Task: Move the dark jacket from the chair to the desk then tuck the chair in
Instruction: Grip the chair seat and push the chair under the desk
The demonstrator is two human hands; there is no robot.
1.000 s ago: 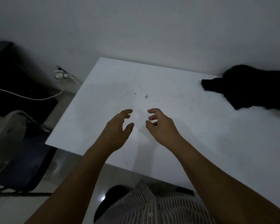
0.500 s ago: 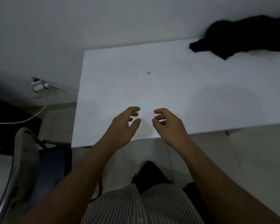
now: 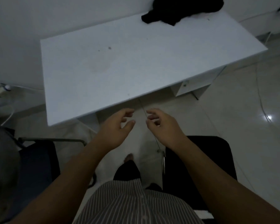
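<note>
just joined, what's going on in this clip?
A person is clearing a chair. The dark jacket already lies at the far right corner of the white desk. Both hands, left hand and right hand, are open and empty, held in front of the desk's near edge. The black chair at the person's right is not yet tucked in.

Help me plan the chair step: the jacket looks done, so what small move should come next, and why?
Probably reach the right hand down to the black chair beside it and take hold. The dark jacket already lies on the desk, both hands are empty, left hand too, and that chair stands clear of the desk.
</note>
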